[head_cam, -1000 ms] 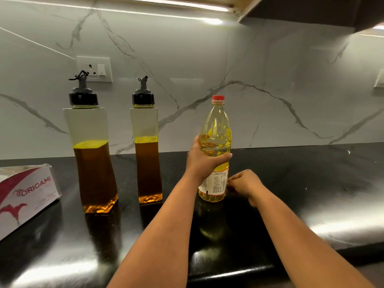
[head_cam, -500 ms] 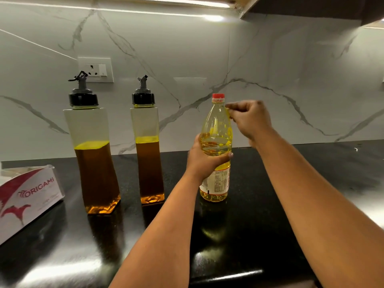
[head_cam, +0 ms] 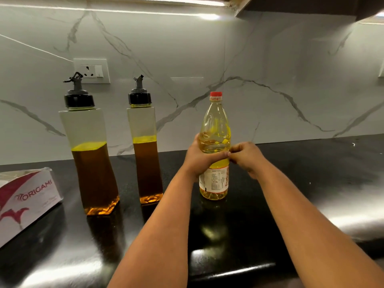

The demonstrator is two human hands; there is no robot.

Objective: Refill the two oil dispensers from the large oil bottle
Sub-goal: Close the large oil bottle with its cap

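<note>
Countertop (head_cam: 311,194) of glossy black stone runs from the marble-veined white backsplash (head_cam: 207,59) to its front edge at the bottom of the head view, with bare room to the right of the arms and in front of the bottles. Standing upright near the middle, the large oil bottle (head_cam: 215,125) is clear plastic with a red cap (head_cam: 216,94), pale yellow oil and a paper label. The left hand (head_cam: 200,157) wraps its fingers around the bottle's waist; the right hand (head_cam: 247,155) sits just beside it on the right, fingers curled and fingertips meeting the left fingertips at the bottle's side, though whether they pinch anything cannot be told. Left of the bottle stand two tall, square, twisted dispensers, the left dispenser (head_cam: 91,159) and right dispenser (head_cam: 146,156), each with a black spouted top and roughly half full of amber oil. A white and red ORIGAMI box (head_cam: 27,200) lies at the far left, and a wall socket (head_cam: 91,70) sits behind the dispensers.
</note>
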